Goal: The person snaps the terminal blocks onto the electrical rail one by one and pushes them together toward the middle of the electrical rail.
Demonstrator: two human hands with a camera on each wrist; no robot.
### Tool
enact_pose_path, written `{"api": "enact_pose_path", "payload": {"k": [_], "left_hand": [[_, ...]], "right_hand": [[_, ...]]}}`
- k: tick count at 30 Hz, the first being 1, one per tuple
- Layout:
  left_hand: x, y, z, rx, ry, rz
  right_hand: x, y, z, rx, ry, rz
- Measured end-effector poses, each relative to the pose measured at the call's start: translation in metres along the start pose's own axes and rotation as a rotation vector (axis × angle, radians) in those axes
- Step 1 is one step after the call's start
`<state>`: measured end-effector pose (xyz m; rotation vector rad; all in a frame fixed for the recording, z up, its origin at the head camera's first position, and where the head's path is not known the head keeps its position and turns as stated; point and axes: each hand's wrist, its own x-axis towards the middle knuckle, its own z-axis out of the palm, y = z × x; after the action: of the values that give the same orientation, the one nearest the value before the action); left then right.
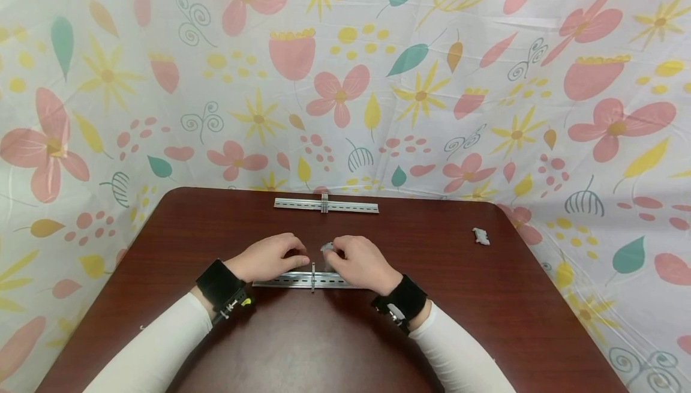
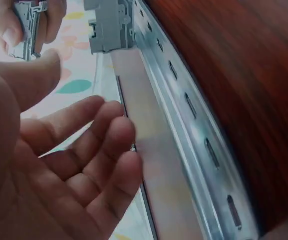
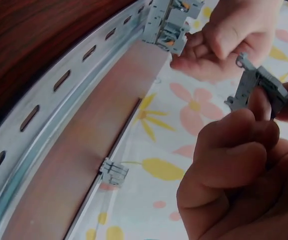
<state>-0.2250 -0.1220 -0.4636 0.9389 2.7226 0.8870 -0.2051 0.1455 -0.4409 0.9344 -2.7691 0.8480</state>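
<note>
My right hand [image 1: 364, 264] pinches a grey DIN rail terminal block [image 3: 251, 87] between thumb and fingers, above the near slotted metal DIN rail [image 1: 286, 280]. Another grey terminal block [image 1: 313, 278] sits upright across this rail near its middle; the right wrist view shows orange spots in its openings. My left hand [image 1: 272, 255] hovers by the rail's left half, left of the mounted block. Its fingers [image 2: 119, 132] are loosely bent, with nothing held. The right hand covers the rail's right end in the head view.
Farther back lies a second DIN rail [image 1: 351, 207] with several terminal blocks [image 1: 324, 203] grouped at its middle. A loose terminal block [image 1: 481, 236] lies at the right on the dark red-brown table [image 1: 432, 231]. A flower-patterned cloth [image 1: 345, 141] hangs behind the table.
</note>
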Motion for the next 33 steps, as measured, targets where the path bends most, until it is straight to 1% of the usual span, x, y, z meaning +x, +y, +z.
{"api": "enact_pose_path", "payload": {"k": [3,6,11,17,24,33], "left_hand": [[-0.001,-0.001,0.001,0.048,-0.026,0.025],[-0.002,-0.002,0.003,0.083,-0.052,0.03],[-0.002,-0.002,0.005,0.111,-0.061,0.038],[-0.002,0.0,0.006,0.171,-0.078,0.052],[-0.003,0.004,0.005,0.179,-0.094,0.08],[-0.003,0.009,0.008,0.207,-0.092,0.074]], "right_hand": [[0.0,0.003,0.001,-0.006,0.004,0.043],[0.0,0.006,0.002,-0.012,-0.01,0.085],[0.001,0.009,0.005,-0.033,-0.027,0.121],[0.005,0.013,0.012,-0.069,-0.062,0.166],[0.012,0.014,0.018,-0.074,-0.124,0.214],[0.019,0.013,0.023,-0.091,-0.18,0.249]]}}
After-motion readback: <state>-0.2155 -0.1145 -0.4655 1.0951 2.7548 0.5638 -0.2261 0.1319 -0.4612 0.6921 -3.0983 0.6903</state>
